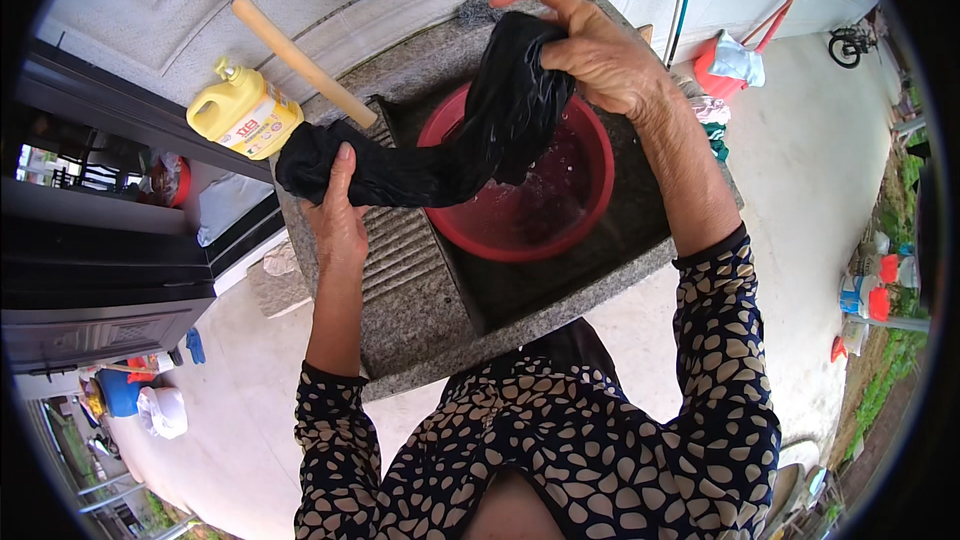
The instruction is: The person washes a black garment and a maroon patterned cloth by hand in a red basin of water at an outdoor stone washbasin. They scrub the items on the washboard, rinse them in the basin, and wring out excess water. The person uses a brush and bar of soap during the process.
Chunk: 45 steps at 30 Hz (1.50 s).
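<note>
Garment, black, wet-looking cloth (470, 145), stretched as a twisted rope between two bare hands above a stone wash trough. Left hand (338, 220): fingers closed around the bunched lower end of the cloth, held over the ribbed washboard slope (400, 250) of the trough. Right hand (600, 55): raised higher, fingers clamped over the upper end, index finger extended rather than curled; cloth draped down from that grip toward the basin. Basin, red, round (595, 210), seated in the sunken well of the stone trough (560, 305), holding water with a reddish tint from the plastic; hanging middle of the cloth directly above it, just clear of or barely touching the water, not possible to tell which. Step in hand, by judgement: wringing or lifting out after a rinse, cloth gathered lengthwise and drawn taut. Next move, by judgement: calls for opposed turning of the two wrists with both grips kept tight, cloth kept over the basin for the run-off. Detergent jug, yellow, with handle (243, 115), standing just beside the trough's left corner. Wooden-handled tool (300, 60), laid slantwise across the trough's upper left edge, metal head at the far end. Other laundry (735, 58) on the trough's right side, well apart from the hands.
</note>
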Motion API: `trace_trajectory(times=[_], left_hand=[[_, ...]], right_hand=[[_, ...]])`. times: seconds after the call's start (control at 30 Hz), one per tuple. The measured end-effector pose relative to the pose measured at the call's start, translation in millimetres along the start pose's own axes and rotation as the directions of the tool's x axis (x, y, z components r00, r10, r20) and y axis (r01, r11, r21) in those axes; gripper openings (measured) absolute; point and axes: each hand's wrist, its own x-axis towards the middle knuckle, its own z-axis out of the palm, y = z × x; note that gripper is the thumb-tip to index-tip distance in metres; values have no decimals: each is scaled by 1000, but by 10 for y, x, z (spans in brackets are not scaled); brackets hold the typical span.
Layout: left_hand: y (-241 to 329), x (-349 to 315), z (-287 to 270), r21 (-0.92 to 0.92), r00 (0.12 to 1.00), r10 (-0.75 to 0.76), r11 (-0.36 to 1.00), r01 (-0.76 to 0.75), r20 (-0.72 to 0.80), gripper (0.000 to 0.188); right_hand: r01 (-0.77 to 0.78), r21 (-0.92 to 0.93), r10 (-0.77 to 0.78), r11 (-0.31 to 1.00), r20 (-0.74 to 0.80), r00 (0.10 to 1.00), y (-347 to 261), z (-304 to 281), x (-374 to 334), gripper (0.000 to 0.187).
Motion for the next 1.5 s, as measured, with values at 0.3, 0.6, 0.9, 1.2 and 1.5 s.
trace_trajectory(times=[0.3,0.6,0.9,1.2,1.5], left_hand=[[-1326,-23,-82,364,990,-143,921,139,-15,47],[-1446,-245,-94,305,962,-229,915,264,-146,29],[-1139,-237,-208,301,948,-201,914,272,-246,53],[-838,-99,-285,83,956,-143,982,169,-257,40],[-1999,-199,-33,834,942,81,444,-327,326,54]], right_hand=[[-627,-627,303,463,-553,776,2972,-100,-277,42],[-361,-885,524,294,-167,835,3780,216,-455,42],[-179,-286,235,941,174,956,1179,-210,278,37],[22,-196,-50,980,-138,989,899,-393,-19,30],[-442,-829,287,343,-356,889,2840,-185,-235,53]])
